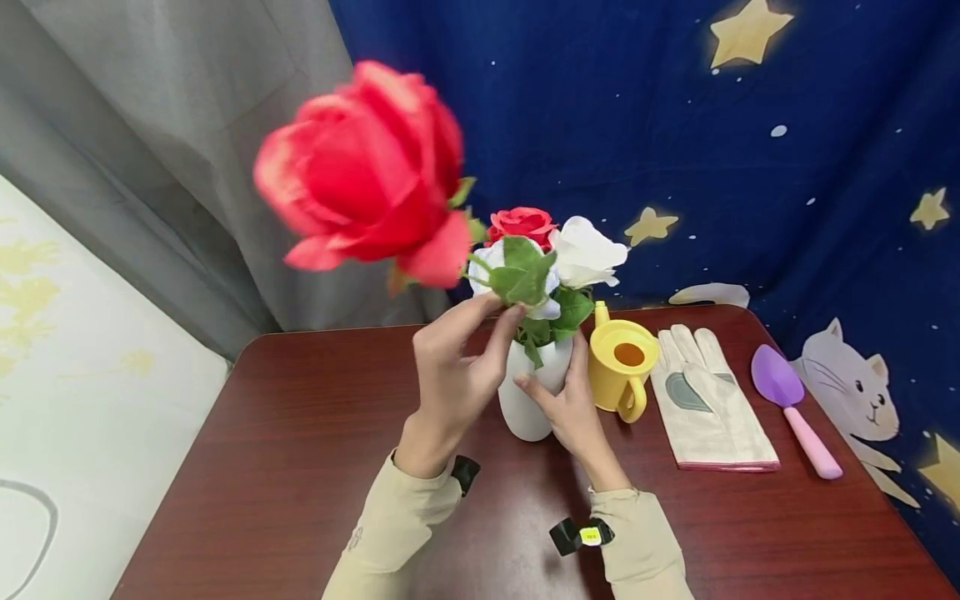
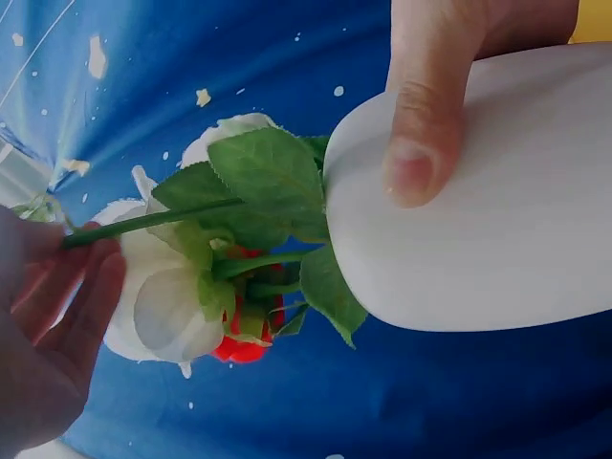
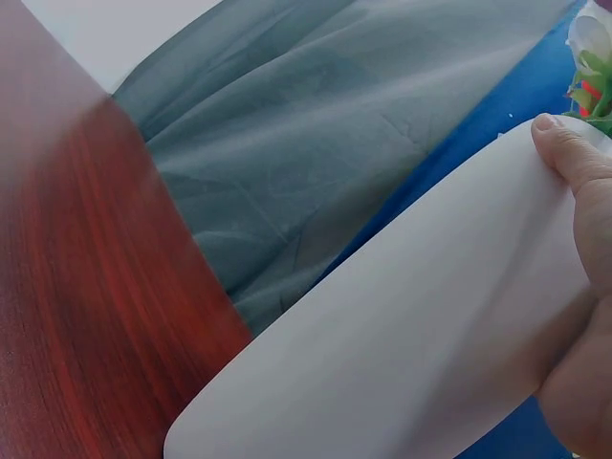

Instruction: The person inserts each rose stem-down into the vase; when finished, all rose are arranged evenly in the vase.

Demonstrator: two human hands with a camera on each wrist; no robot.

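My left hand (image 1: 459, 373) pinches the green stem (image 2: 163, 220) of a large red rose (image 1: 367, 179), whose bloom leans out to the upper left in the head view. In the left wrist view, that stem's far end overlaps the leaves by the vase mouth. My right hand (image 1: 576, 412) grips the upper side of the white vase (image 1: 525, 412), its thumb (image 2: 421, 143) lying just below the rim. Another red rose (image 1: 521, 223) and a white rose (image 1: 588, 252) stand in the vase, with a second pale bloom (image 1: 486, 265) partly hidden behind leaves.
Right of the vase stand a yellow watering can (image 1: 618, 358), a pair of pale work gloves (image 1: 716, 417) and a purple trowel with a pink handle (image 1: 795, 408). The dark red table (image 1: 322, 433) backs onto grey and blue curtains.
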